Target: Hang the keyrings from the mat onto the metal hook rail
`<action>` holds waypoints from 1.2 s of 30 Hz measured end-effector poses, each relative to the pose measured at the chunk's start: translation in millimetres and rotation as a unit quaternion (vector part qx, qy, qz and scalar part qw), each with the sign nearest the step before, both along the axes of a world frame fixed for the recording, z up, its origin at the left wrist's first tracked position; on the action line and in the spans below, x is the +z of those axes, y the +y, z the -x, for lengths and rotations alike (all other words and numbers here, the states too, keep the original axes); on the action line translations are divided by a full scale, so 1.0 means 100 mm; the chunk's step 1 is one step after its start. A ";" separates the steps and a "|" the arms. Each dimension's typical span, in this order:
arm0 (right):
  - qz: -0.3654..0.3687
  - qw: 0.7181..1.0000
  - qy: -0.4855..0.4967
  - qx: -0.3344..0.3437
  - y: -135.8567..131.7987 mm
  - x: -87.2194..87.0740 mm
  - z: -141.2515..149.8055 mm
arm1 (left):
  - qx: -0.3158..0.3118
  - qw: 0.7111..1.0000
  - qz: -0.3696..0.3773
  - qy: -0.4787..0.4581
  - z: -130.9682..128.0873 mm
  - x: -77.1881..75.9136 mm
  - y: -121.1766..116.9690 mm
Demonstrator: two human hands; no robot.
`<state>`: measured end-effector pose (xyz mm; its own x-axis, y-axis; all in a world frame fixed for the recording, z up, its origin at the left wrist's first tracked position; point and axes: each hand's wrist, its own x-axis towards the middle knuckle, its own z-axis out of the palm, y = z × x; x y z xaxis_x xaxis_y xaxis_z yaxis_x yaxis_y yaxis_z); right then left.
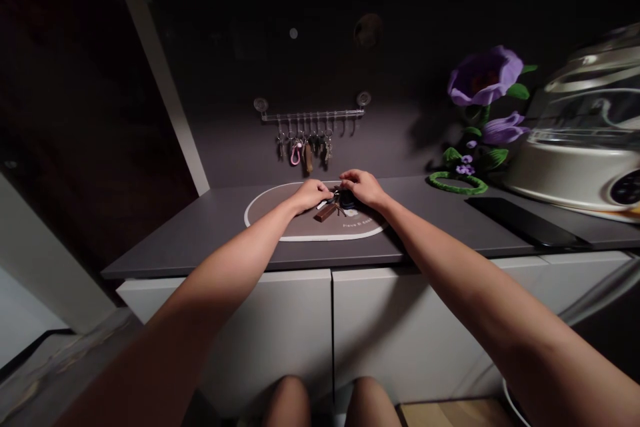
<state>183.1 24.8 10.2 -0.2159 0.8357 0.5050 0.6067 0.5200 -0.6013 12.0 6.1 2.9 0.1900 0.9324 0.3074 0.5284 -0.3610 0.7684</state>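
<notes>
A bunch of keys (pixel 342 199) lies on an oval brown mat (pixel 270 213) with a pale rim. A brown rectangular key fob (pixel 326 213) sticks out from it toward me. My left hand (pixel 310 195) is closed at the left of the bunch, its thumb and fingertips pinching around the key ring. Just right of it, my right hand (pixel 365 187) bends over the dark end of the bunch with curled fingers. What its fingertips grip is hidden and too small to make out.
On the wall behind, a clear hook rail (pixel 315 115) carries several hanging keys. To the right stand purple knitted flowers (pixel 485 77) on a green ring base, a black phone-like slab (pixel 525 221) and a cream appliance (pixel 575 160). White cabinet doors (pixel 290 320) are below the counter.
</notes>
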 end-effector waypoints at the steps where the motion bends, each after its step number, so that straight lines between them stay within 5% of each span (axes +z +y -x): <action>1: -0.002 1.000 -0.003 -0.002 0.00 0.00 0.00 | 0.003 1.000 0.003 -0.019 0.00 0.01 -0.01; 8: -0.003 1.000 0.000 0.003 -0.01 0.02 0.01 | -0.015 0.983 0.034 -0.180 -0.02 0.07 -0.02; 15: -0.011 1.000 0.003 0.016 -0.03 0.04 0.02 | -0.061 0.925 0.124 -0.353 -0.05 0.12 -0.02; 36: -0.010 0.986 0.103 0.133 -0.08 0.03 0.07 | -0.101 0.852 0.111 -0.501 0.00 0.21 0.00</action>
<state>176.6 17.1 13.4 -0.3176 0.7521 0.5775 0.3126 0.6581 -0.6850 12.3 5.7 23.7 0.1003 0.9680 0.2302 -0.4890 -0.1535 0.8587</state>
